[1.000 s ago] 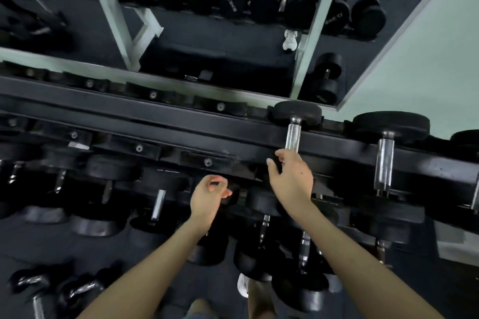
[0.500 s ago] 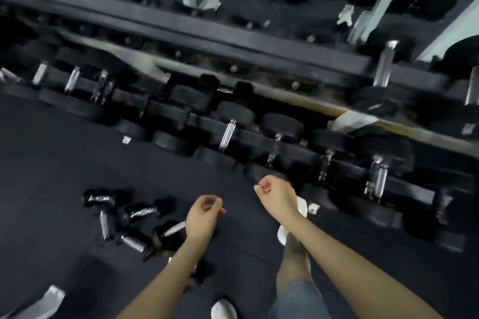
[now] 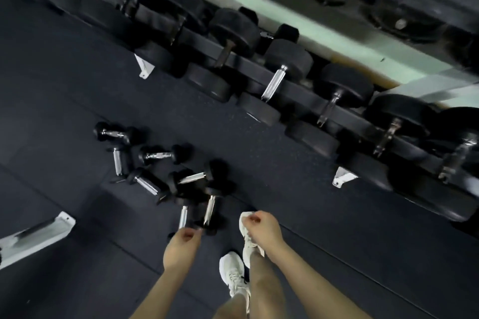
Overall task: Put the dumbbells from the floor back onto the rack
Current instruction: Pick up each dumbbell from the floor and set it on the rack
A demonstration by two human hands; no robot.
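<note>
DESK: What does the frame show?

FIELD: A person stands over a tangle of small dumbbells (image 3: 158, 155) lying on the dark rubber floor (image 3: 285, 163), left of centre. The rack (image 3: 298, 90) runs diagonally from upper left to the right edge, its lower tier loaded with bigger black dumbbells (image 3: 287, 59). None of the small ones is on it yet.

DESK: And the hands?

FIELD: Both are empty. The left hand (image 3: 181, 248), lower centre, hangs with its fingers loosely curled just over the near ends of the two nearest dumbbells (image 3: 210, 208). Whether it touches them cannot be told. The right hand (image 3: 264, 233), just to its right, is curled the same loose way and grips nothing.

DESK: What could go wrong from here?

FIELD: The pile is the main hazard. Heads lean on one another and handles point every way, so lifting one could set a neighbour rolling toward the white shoes (image 3: 232, 273), which stand just beside the heap. A chrome handle caught off-centre would likely tip and slip from the fingers. The rack's white foot (image 3: 343, 179), at centre right, juts onto the floor and is a probable trip point for anyone carrying weight. The visible tier also looks full, and forcing a dumbbell between those large heads could pinch fingers.
</note>
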